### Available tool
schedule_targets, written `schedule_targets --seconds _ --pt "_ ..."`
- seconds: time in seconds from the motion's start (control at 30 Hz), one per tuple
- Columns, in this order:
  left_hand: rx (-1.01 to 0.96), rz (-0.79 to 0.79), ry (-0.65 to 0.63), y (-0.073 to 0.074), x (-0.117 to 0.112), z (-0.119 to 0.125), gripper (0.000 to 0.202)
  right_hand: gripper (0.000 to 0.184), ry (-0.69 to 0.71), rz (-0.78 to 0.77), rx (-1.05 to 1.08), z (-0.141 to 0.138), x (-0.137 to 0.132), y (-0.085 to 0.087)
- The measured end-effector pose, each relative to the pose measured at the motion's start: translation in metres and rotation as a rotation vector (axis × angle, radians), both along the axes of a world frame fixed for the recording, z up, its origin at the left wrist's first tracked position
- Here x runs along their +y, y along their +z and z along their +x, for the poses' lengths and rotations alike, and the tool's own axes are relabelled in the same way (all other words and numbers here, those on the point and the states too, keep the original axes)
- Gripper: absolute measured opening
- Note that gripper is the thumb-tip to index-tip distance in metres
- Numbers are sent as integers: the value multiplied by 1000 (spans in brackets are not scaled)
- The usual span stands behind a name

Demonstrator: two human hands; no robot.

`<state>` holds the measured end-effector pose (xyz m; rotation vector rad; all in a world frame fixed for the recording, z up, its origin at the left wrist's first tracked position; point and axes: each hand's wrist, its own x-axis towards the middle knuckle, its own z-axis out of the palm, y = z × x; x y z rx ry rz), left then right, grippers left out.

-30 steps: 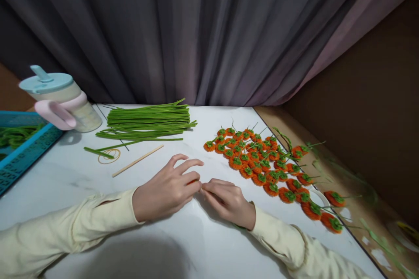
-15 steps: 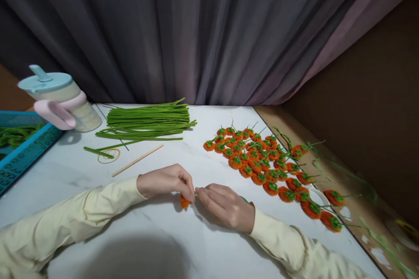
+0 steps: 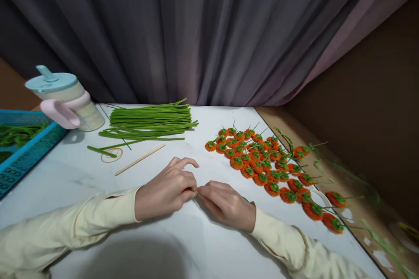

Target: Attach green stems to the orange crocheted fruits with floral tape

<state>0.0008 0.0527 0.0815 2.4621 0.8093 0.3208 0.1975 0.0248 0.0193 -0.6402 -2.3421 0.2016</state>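
Note:
My left hand (image 3: 166, 194) is closed around a small orange pipe-cleaner persimmon, now almost wholly hidden by the fingers; its index finger sticks out, bent. A short bit of green stem (image 3: 196, 192) shows between the two hands. My right hand (image 3: 227, 205) pinches that stem, fingertips close to those of the left. To the right lie several rows of finished-looking orange persimmons (image 3: 257, 166) with green caps and thin stems. Beyond my left hand is a bundle of green pipe cleaners (image 3: 150, 116).
A wooden stick (image 3: 140, 160) and a rubber band (image 3: 111, 155) lie left of my hands. A lidded cup (image 3: 65, 100) stands beside a blue basket (image 3: 31, 163) of green pieces. A white ring-shaped roll (image 3: 322, 198) and scraps are at the right edge; a curtain (image 3: 183, 35) hangs behind.
My left hand has turned and its fingers now cover the orange persimmon, with the index finger lifted. My right hand has stayed nearly in place, and the view has shifted slightly.

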Motion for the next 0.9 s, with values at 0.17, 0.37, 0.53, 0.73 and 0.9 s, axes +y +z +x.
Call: schedule_targets --seconds 0.17,0.37,0.53,0.73,0.9 --pt "3 -81 10 -4 4 0 19 27 45 181 -82 2 -1 3" --pt "92 -76 19 -4 4 1 10 30 58 221 -109 4 -1 2" --pt "97 37 -171 10 14 -6 33 20 10 -68 141 4 0 1" --pt "14 46 -442 11 32 -10 9 12 -89 -578 404 2 2 9" --pt "-134 -98 -400 -3 36 -7 9 14 -37 -758 453 2 3 11"
